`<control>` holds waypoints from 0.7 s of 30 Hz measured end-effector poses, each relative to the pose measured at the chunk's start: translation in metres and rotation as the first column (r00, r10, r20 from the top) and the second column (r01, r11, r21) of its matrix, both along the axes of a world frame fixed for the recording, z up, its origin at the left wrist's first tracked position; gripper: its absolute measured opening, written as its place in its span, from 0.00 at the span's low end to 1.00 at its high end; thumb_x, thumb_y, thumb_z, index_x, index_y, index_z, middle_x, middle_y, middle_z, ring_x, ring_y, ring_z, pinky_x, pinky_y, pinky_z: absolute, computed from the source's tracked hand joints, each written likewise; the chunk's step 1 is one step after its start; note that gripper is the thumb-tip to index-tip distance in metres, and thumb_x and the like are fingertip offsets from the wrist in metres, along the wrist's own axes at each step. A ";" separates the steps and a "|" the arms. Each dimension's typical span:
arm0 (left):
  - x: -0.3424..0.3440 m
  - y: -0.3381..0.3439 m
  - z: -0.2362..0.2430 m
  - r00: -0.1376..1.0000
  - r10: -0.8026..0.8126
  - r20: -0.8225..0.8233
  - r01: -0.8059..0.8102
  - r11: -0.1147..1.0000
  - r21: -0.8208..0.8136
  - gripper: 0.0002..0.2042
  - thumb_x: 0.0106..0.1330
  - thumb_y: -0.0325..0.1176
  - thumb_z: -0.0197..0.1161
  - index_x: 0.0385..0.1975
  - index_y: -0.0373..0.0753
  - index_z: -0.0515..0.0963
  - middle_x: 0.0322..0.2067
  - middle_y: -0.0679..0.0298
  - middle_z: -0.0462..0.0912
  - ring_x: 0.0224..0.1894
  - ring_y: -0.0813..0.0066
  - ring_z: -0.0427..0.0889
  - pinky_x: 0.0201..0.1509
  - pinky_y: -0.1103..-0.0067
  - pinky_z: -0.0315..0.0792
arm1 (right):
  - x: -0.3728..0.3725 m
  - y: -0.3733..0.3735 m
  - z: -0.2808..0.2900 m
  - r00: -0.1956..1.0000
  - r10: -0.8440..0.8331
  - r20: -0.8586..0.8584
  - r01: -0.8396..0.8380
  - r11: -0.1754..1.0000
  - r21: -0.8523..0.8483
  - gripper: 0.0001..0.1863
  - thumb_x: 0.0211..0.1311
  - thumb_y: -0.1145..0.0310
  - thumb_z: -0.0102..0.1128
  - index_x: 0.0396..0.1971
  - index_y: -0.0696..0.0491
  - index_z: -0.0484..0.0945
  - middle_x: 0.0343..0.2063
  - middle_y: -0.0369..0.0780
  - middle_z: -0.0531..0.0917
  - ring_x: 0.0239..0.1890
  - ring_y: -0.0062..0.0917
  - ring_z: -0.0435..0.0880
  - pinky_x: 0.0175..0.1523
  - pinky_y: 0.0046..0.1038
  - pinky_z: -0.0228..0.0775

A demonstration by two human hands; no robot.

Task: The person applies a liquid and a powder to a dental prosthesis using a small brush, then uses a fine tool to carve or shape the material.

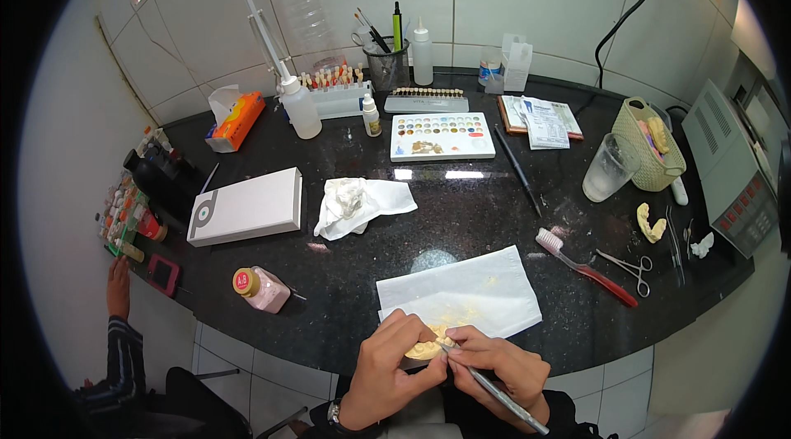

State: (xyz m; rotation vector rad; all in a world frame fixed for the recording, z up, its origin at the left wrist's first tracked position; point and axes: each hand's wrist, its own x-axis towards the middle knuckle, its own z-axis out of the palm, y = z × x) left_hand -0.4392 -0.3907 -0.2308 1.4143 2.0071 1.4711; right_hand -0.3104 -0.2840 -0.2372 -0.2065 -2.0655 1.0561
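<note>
A pale yellow dental cast (424, 349) is gripped in my left hand (386, 373), its thumb and fingers closed around its sides. My right hand (500, 366) holds a slim silver scalpel-like carving tool (504, 398) like a pen, its tip against the cast; the exact tip is partly hidden by my fingers. My right fingers also touch the cast. Just beyond both hands lies a white paper sheet (461, 282) scattered with yellow shavings.
Right of the sheet lie a red-handled brush (589, 267), scissor-like forceps (630, 271) and another cast (651, 223). Left are a pink-filled bottle (265, 292) and a white box (245, 206). A crumpled tissue (356, 201) and paint palette (442, 136) sit farther back. Another person's hand (119, 286) rests at far left.
</note>
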 end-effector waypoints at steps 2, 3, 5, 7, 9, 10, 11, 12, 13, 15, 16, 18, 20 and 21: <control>0.001 0.000 -0.001 1.000 -0.003 -0.007 0.003 1.000 -0.003 0.10 0.48 0.29 0.66 0.24 0.32 0.72 0.22 0.59 0.73 0.27 0.66 0.73 0.28 0.75 0.67 | 0.000 0.000 0.000 1.000 -0.009 0.008 0.009 1.000 0.008 0.12 0.43 0.81 0.69 0.32 0.60 0.80 0.33 0.49 0.84 0.34 0.30 0.87 0.36 0.22 0.80; 0.001 0.000 -0.001 1.000 -0.001 -0.011 0.000 1.000 -0.002 0.10 0.48 0.29 0.66 0.24 0.32 0.72 0.22 0.58 0.73 0.27 0.66 0.73 0.28 0.75 0.67 | 0.001 0.000 -0.001 1.000 -0.015 0.013 0.015 1.000 0.017 0.12 0.43 0.81 0.69 0.32 0.60 0.80 0.33 0.49 0.84 0.34 0.30 0.87 0.36 0.22 0.80; 0.002 0.000 0.000 1.000 0.004 -0.020 -0.004 1.000 0.001 0.10 0.48 0.29 0.66 0.24 0.32 0.72 0.22 0.58 0.73 0.27 0.66 0.73 0.28 0.75 0.67 | 0.001 0.001 0.000 1.000 -0.013 0.011 0.013 1.000 0.007 0.12 0.43 0.82 0.69 0.32 0.60 0.80 0.34 0.49 0.84 0.33 0.30 0.87 0.37 0.22 0.80; 0.003 0.000 0.000 1.000 0.007 -0.009 -0.007 1.000 -0.002 0.10 0.48 0.29 0.66 0.24 0.32 0.72 0.22 0.58 0.73 0.27 0.66 0.73 0.28 0.75 0.67 | 0.002 0.001 0.001 1.000 0.004 -0.005 -0.004 1.000 -0.030 0.12 0.43 0.82 0.69 0.32 0.60 0.80 0.34 0.50 0.84 0.33 0.30 0.87 0.37 0.22 0.79; 0.003 0.001 0.000 1.000 0.010 -0.006 -0.010 1.000 -0.006 0.10 0.48 0.29 0.66 0.25 0.32 0.72 0.22 0.58 0.73 0.27 0.65 0.73 0.28 0.75 0.67 | 0.003 0.003 0.001 1.000 0.018 -0.010 -0.018 1.000 -0.023 0.12 0.44 0.82 0.68 0.32 0.60 0.80 0.34 0.49 0.84 0.33 0.30 0.86 0.37 0.22 0.79; 0.003 0.000 0.000 1.000 0.015 -0.006 -0.015 1.000 -0.009 0.10 0.48 0.29 0.66 0.25 0.32 0.72 0.22 0.58 0.73 0.27 0.65 0.72 0.28 0.75 0.67 | 0.003 0.003 0.000 1.000 0.027 -0.012 -0.028 0.999 -0.020 0.12 0.44 0.82 0.68 0.32 0.60 0.80 0.34 0.49 0.84 0.32 0.30 0.86 0.37 0.22 0.79; 0.003 0.000 0.000 1.000 0.019 -0.007 -0.019 1.000 -0.013 0.11 0.48 0.29 0.66 0.25 0.32 0.72 0.22 0.58 0.73 0.27 0.65 0.72 0.28 0.75 0.67 | 0.003 0.003 0.000 1.000 0.022 -0.013 -0.022 1.000 -0.010 0.13 0.44 0.82 0.68 0.32 0.60 0.79 0.34 0.49 0.84 0.32 0.30 0.86 0.37 0.22 0.79; 0.003 0.000 -0.001 1.000 0.017 -0.009 -0.017 1.000 -0.009 0.11 0.48 0.29 0.66 0.25 0.32 0.72 0.22 0.58 0.72 0.27 0.65 0.72 0.28 0.75 0.67 | 0.002 0.002 -0.001 1.000 0.016 -0.014 -0.016 1.000 0.000 0.13 0.44 0.82 0.68 0.32 0.60 0.79 0.35 0.49 0.84 0.32 0.30 0.86 0.37 0.22 0.79; 0.003 0.000 -0.001 1.000 0.016 -0.011 -0.016 1.000 -0.003 0.11 0.48 0.29 0.66 0.25 0.32 0.72 0.22 0.58 0.72 0.27 0.65 0.72 0.28 0.74 0.67 | 0.000 0.002 -0.001 1.000 0.011 -0.017 -0.011 1.000 0.011 0.13 0.44 0.82 0.69 0.32 0.60 0.79 0.35 0.49 0.84 0.32 0.30 0.86 0.37 0.22 0.79; 0.002 0.000 -0.001 1.000 0.014 -0.019 -0.014 1.000 0.005 0.11 0.48 0.29 0.66 0.25 0.32 0.72 0.22 0.58 0.72 0.26 0.65 0.72 0.29 0.74 0.67 | 0.000 0.001 -0.001 1.000 0.008 -0.012 -0.008 1.000 0.012 0.13 0.44 0.82 0.69 0.32 0.60 0.79 0.35 0.49 0.84 0.32 0.30 0.86 0.37 0.22 0.79; 0.002 0.000 -0.001 1.000 0.012 -0.022 -0.012 1.000 0.006 0.11 0.47 0.29 0.66 0.25 0.32 0.72 0.22 0.58 0.72 0.26 0.65 0.72 0.29 0.74 0.67 | 0.000 0.000 -0.001 1.000 0.004 -0.008 -0.004 1.000 0.011 0.12 0.44 0.82 0.69 0.32 0.60 0.79 0.35 0.49 0.84 0.33 0.30 0.86 0.37 0.22 0.79; 0.002 0.000 -0.002 1.000 0.010 -0.026 -0.010 1.000 -0.002 0.11 0.47 0.29 0.66 0.25 0.32 0.72 0.22 0.58 0.72 0.26 0.65 0.72 0.29 0.74 0.67 | 0.000 0.001 -0.001 1.000 -0.009 0.003 0.009 0.999 0.041 0.12 0.44 0.82 0.69 0.32 0.60 0.79 0.34 0.49 0.84 0.33 0.30 0.86 0.37 0.22 0.79; 0.002 0.000 -0.001 1.000 0.011 -0.029 -0.011 1.000 -0.014 0.11 0.48 0.29 0.66 0.25 0.32 0.72 0.22 0.58 0.72 0.27 0.65 0.72 0.29 0.74 0.67 | 0.000 0.002 -0.001 1.000 -0.011 0.002 0.011 0.999 0.042 0.12 0.44 0.82 0.69 0.32 0.60 0.79 0.34 0.49 0.84 0.32 0.30 0.86 0.37 0.22 0.79; 0.003 0.000 -0.001 1.000 0.014 -0.012 -0.014 1.000 -0.016 0.11 0.48 0.29 0.66 0.25 0.32 0.72 0.22 0.58 0.72 0.27 0.65 0.72 0.29 0.74 0.67 | 0.000 0.002 0.000 1.000 -0.007 -0.004 0.007 1.000 0.027 0.12 0.44 0.82 0.69 0.32 0.60 0.79 0.34 0.49 0.84 0.32 0.30 0.86 0.37 0.22 0.79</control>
